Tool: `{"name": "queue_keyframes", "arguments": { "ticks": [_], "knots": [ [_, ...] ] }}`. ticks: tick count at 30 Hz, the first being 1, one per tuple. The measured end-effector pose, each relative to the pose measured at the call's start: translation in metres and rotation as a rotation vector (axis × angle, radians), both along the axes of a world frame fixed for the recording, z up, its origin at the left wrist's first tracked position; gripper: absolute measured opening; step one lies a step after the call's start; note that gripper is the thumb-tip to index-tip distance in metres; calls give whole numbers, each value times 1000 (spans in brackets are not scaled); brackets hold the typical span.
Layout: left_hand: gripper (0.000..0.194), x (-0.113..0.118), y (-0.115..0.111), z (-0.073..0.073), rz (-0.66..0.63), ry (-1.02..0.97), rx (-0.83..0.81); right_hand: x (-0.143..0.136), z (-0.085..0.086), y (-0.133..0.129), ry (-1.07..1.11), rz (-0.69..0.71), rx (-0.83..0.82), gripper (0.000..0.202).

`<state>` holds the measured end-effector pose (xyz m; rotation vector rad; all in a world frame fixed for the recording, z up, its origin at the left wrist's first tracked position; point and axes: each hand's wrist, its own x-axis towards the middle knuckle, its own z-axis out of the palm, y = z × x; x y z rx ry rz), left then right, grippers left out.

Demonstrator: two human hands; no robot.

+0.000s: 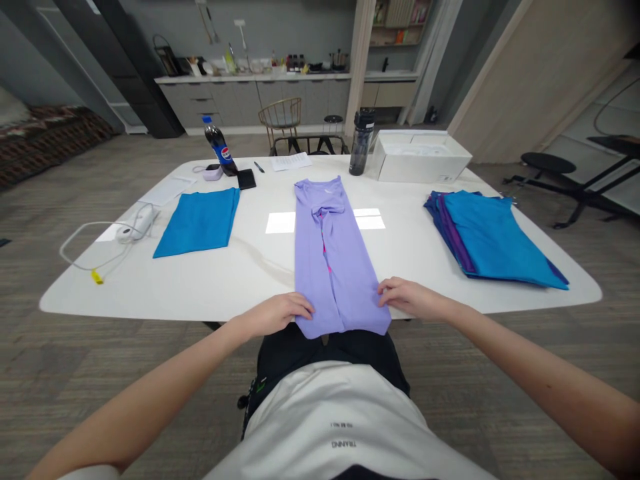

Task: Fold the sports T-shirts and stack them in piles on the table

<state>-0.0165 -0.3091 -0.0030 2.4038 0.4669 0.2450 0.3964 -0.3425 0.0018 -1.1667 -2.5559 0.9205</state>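
A lavender shirt (345,267) lies lengthwise down the middle of the table, its sides folded inward into a long strip. A thin line of pink shows along the gap where the folded sides meet. The end nearest me hangs slightly over the table's front edge. My left hand (283,312) has its fingers closed on the left edge of the shirt near that end. On the opposite edge, my right hand (404,296) pinches the fabric between thumb and fingers.
On the white table (265,280), a folded blue cloth (200,222) lies left and a stack of blue and purple garments (500,237) right. Farther back stand a cola bottle (220,148), a dark tumbler (361,143) and a white box (423,160). A corded white device (137,223) sits far left.
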Motion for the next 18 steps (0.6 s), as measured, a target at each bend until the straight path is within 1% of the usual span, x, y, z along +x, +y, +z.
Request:
{"name": "queue_keyframes", "arguments": {
  "ticks": [4,7,9,11,13,15,17,18],
  "knots": [
    [36,4,10,-1,-31,12,12,0,2,6,-12,18,-61,25],
    [30,8,14,-2,-22,28,82,-6,2,11,-47,38,-71,22],
    [28,11,14,1,-8,37,121,-9,5,12,-59,48,-94,22],
    [25,13,14,9,11,55,85,-12,13,14,-27,49,-173,20],
    [21,16,19,21,46,63,-52,-14,27,22,44,36,-287,19],
    [18,22,34,33,122,14,-271,-14,44,38,144,-3,-401,19],
    [16,32,60,41,270,-131,-516,-15,58,66,258,-92,-501,24],
    [17,38,77,42,371,-235,-621,-15,61,84,320,-162,-541,26]
  ]
}}
